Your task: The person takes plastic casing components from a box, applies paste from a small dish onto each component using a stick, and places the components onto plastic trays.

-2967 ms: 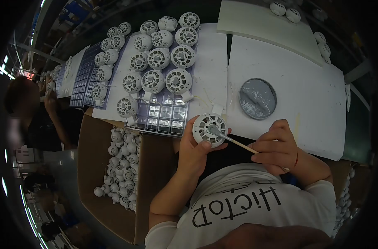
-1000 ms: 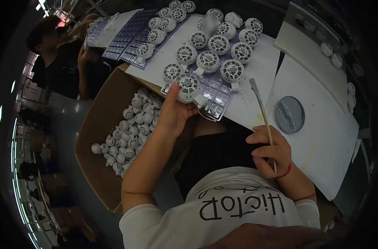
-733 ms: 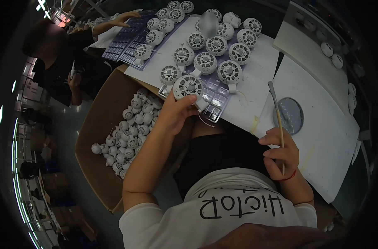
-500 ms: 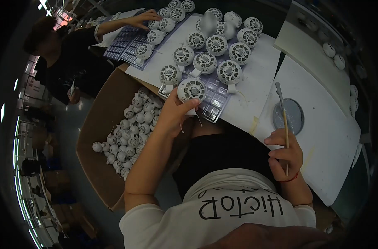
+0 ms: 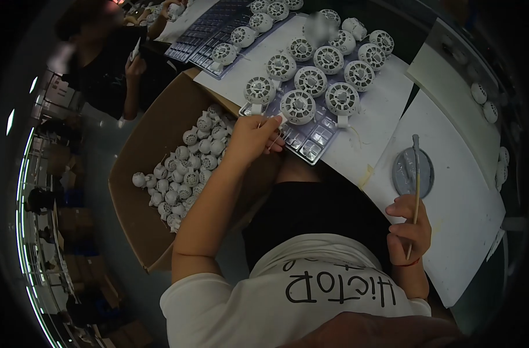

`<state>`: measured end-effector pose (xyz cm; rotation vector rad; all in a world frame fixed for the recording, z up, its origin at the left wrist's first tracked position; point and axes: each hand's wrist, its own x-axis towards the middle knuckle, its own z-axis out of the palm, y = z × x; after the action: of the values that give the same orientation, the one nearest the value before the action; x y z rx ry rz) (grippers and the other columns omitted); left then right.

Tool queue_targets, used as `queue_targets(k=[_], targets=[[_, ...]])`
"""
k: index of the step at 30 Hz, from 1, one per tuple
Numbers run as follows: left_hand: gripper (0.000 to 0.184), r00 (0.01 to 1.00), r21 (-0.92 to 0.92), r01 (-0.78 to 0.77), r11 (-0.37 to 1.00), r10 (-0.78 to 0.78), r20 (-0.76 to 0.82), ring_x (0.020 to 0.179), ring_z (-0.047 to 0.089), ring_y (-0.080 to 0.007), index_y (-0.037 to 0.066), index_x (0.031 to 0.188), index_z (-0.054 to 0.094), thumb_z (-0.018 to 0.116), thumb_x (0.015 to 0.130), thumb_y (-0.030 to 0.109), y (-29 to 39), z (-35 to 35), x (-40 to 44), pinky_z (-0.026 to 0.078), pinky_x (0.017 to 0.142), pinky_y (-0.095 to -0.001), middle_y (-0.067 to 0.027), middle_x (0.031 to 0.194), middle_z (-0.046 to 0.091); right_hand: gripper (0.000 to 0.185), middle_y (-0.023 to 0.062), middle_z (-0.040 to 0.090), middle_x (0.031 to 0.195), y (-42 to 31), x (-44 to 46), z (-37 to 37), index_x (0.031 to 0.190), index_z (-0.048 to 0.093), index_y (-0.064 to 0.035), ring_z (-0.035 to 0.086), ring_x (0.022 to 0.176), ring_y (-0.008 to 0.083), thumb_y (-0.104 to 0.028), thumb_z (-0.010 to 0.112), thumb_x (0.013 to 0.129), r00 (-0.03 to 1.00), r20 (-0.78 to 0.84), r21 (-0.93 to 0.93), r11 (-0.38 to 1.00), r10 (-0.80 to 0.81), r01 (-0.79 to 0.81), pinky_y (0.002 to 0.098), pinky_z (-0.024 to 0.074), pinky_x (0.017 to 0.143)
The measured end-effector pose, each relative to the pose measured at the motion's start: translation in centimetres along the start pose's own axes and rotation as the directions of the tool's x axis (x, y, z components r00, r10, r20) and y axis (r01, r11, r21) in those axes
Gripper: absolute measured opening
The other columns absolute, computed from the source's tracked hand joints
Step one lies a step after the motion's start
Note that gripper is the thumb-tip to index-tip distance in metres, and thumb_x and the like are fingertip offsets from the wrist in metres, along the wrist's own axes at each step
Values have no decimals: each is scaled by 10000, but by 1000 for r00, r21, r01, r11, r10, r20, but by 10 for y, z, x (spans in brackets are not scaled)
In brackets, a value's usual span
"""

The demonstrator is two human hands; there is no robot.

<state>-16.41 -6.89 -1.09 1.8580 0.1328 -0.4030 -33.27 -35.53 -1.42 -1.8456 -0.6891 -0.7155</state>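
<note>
My left hand [image 5: 257,138] is at the near edge of a clear plastic tray [image 5: 322,133]. Its thumb and fingers close on the short neck of a white round vented housing [image 5: 298,107], which rests on the tray with its slotted face up. Thin wires hang by the fingers. My right hand [image 5: 411,226] grips a thin paintbrush [image 5: 417,191] with a wooden handle. The grey-coated brush tip lies over a round dish of grey paste [image 5: 405,178]. Several similar housings [image 5: 311,81] stand in rows on the tray, their necks sideways or toward me.
A cardboard box [image 5: 136,174] full of small white vented parts [image 5: 183,168] stands at my left. Beyond it, a person [image 5: 111,64] in dark clothing works beside another tray [image 5: 198,35]. A pale raised board [image 5: 450,75] edges the white table [image 5: 456,214] on the right.
The housing in my left hand has moved onto the tray, and my grip has shifted from its rim to its neck. The other person's reaching arm has drawn back from the far tray.
</note>
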Motion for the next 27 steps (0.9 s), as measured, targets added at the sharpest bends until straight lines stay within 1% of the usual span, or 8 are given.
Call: queue_targets(k=[6, 8, 9, 18, 22, 24, 25, 27], targets=[[319, 998, -22, -31, 999, 30, -47, 450, 574, -138, -15, 768, 620, 546, 903, 264, -19, -9, 0, 408, 415, -237, -75, 591, 616, 176, 172, 638, 925, -2, 3, 9, 834, 545, -84, 565, 784, 303, -40, 541, 663, 999, 36, 17, 1000, -9, 9, 422, 458, 709], [266, 983, 217, -119, 969, 145, -110, 470, 568, -146, 2, 759, 619, 585, 859, 246, -22, -12, -3, 429, 446, -263, -74, 588, 607, 161, 176, 639, 927, -3, 6, 14, 834, 544, -84, 563, 804, 309, -52, 537, 677, 998, 66, 13, 1000, -9, 8, 433, 456, 733], [195, 859, 569, -250, 784, 450, -243, 530, 581, -166, 30, 792, 608, 630, 794, 224, -23, -11, -11, 455, 502, -290, -66, 594, 588, 152, 180, 639, 929, -4, 9, 15, 834, 544, -83, 558, 826, 314, -55, 540, 686, 997, 74, 4, 1000, -12, 11, 443, 451, 754], [217, 518, 630, -516, 581, 797, -311, 648, 612, -191, 85, 910, 565, 673, 736, 157, -40, -41, -76, 470, 538, -291, -33, 799, 594, 129, 175, 617, 999, -7, 10, 27, 973, 522, -88, 549, 946, 338, -178, 467, 900, 993, 95, -18, 997, -68, 70, 484, 418, 849], [265, 547, 825, -155, 543, 743, -386, 700, 624, -197, 83, 961, 588, 662, 756, 233, -95, -132, -116, 486, 572, -313, -31, 840, 620, 218, 159, 607, 1022, 3, 18, 38, 1098, 516, -97, 548, 977, 316, -197, 391, 950, 989, 131, 64, 996, -72, 64, 464, 407, 886], [405, 781, 717, 319, 620, 256, -569, 812, 641, -224, 92, 1073, 580, 667, 749, 317, -115, -193, -137, 507, 685, -358, -48, 921, 645, 253, 166, 601, 1021, 4, 31, 58, 1142, 505, -58, 546, 975, 302, -181, 407, 944, 978, 171, 182, 979, -123, 91, 445, 403, 891], [461, 794, 636, 493, 594, -7, -608, 863, 644, -241, 97, 1118, 567, 676, 739, 335, -134, -230, -149, 511, 733, -376, -63, 976, 653, 293, 160, 597, 1032, -1, 37, 75, 1162, 489, -35, 542, 966, 282, -170, 321, 963, 978, 181, 98, 992, -101, 84, 429, 395, 907], [618, 880, 778, 475, 411, -206, -428, 949, 628, -280, 114, 1236, 502, 709, 700, 343, -218, -292, -151, 501, 808, -399, -118, 1074, 638, 343, 154, 592, 1044, 11, 44, 122, 1182, 473, -12, 539, 956, 263, -159, 236, 983, 969, 217, 168, 982, -120, 84, 413, 388, 923]])
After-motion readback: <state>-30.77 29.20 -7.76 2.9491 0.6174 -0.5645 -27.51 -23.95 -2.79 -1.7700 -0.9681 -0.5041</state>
